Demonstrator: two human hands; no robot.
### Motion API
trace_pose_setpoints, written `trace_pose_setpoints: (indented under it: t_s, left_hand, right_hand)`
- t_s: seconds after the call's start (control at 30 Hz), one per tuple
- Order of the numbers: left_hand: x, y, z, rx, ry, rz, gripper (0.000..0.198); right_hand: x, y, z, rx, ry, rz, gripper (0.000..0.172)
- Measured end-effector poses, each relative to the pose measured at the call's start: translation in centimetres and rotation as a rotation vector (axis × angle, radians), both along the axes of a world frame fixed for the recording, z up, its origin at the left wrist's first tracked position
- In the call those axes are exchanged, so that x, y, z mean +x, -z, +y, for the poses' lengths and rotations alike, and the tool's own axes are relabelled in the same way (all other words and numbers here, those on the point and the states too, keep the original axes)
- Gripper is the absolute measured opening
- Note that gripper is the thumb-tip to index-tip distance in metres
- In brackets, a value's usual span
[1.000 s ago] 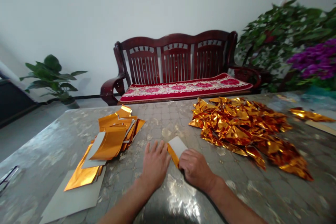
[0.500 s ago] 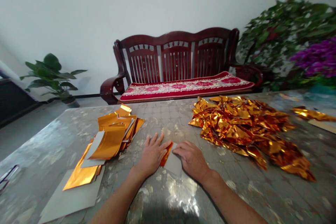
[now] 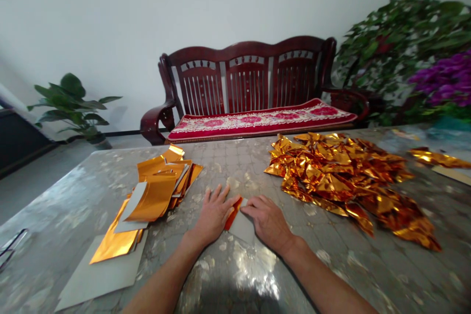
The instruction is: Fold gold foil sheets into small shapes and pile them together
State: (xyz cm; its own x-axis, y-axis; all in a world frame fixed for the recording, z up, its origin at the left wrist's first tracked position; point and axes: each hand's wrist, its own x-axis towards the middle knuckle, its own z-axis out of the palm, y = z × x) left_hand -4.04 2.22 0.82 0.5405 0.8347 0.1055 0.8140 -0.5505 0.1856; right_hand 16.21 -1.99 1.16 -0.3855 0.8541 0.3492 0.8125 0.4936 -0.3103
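Paper sheet (image 3: 242, 227), grey on top with an orange foil strip (image 3: 233, 215) showing along one side, lying flat on the tabletop (image 3: 221, 167) between left grip (image 3: 212, 218) and right grip (image 3: 267, 222). Spreading the left grip wide and pressing down beside the foil strip, not clamping. Bending the right grip in and touching near the far end; can't tell whether pinching or just pressing. Probably handling super light, kinda crisp, bending easily and holding a crease. Foil side likely being a bit slippery, maybe scuffing or tearing if tugged. Betting on edges and corners for taking hold, avoiding scrunching the middle.
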Motion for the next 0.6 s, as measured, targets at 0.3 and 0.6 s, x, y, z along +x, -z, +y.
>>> trace_pose_setpoints:
  t_s: [0.3, 0.6]
  left_hand:
    - [0.03, -0.05, 0.05, -0.003, 0.001, 0.008, 0.043]
    - [-0.02, 0.69, 0.21, 0.029, 0.004, -0.008, 0.043]
  right_hand:
    - [-0.1, -0.12, -0.08, 0.0, 0.009, -0.032, 0.024]
    - [-0.29, -0.14, -0.06, 0.01, 0.008, -0.114, 0.019]
